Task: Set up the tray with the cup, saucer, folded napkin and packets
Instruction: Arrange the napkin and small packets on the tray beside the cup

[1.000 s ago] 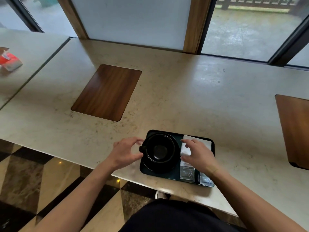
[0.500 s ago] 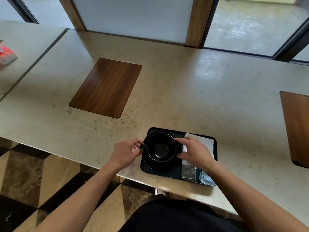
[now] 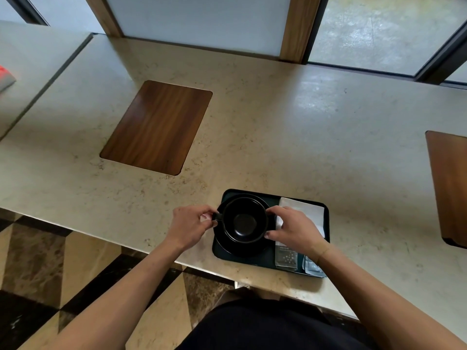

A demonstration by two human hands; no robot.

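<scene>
Gripping the black cup (image 3: 243,219) from both sides, the person works at the near edge of the desk (image 3: 278,122), just above their dark lap. The left hand (image 3: 190,228) is closed in a pinch on the cup's small handle, which points left, while the right hand (image 3: 293,229) is curled against the cup's right wall, thumb toward the near side and fingers over the far rim. The cup sits inside the black saucer (image 3: 227,245), and the saucer fills the left half of the dark tray (image 3: 327,224), which lies close to the desk's front edge. Under the right wrist, two packets (image 3: 285,260) rest at the tray's near right corner, one of them poking slightly past the rim. Just beyond the right hand's knuckles lies the folded white napkin (image 3: 307,210), flat along the tray's right side. From here, the likely slip is a twist of the handle that drags the cup off-centre or rocks the saucer, since black on black hides the seating; the right wrist could also brush the overhanging packet off the tray. Farther out, a wooden inlay (image 3: 156,127) is set into the desk, with windows behind.
</scene>
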